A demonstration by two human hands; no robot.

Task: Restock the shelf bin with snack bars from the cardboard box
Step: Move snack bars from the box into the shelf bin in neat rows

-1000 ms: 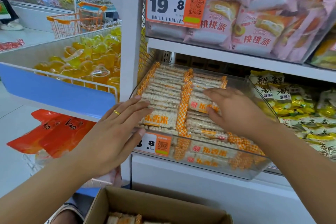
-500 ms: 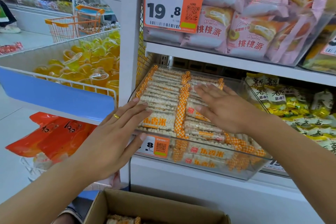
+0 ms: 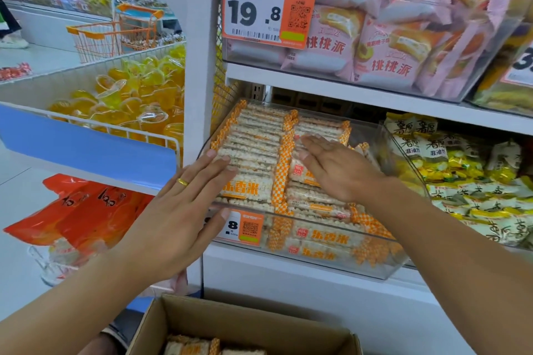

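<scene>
A: What is showing in the head view?

B: A person is standing at a white shelf. A clear plastic shelf bin (image 3: 302, 256) is sitting on it, tipped down toward the front, I think so shoppers can see inside. It is holding two rows of puffed-rice snack bars in see-through wrappers with orange checked ends (image 3: 253, 150).

A: What are the hands doing?

B: The left hand (image 3: 176, 219), with a gold ring (image 3: 182, 182), is lying flat and wide open by the bin's left front corner. Its fingertips are touching the left row. The right hand (image 3: 334, 164) is also flat and spread wide, and it is resting on the right row. Neither hand is holding a bar. I think they are patting the rows down so they sit neat.

A: Where are the other bars?

B: The brown cardboard box (image 3: 230, 323) is sitting open at the bottom, below the shelf. A few bars are peeking out inside it.

A: Is the job finished?

B: I am guessing not, since the box is not empty and the right row is looking lower toward the back.
</scene>
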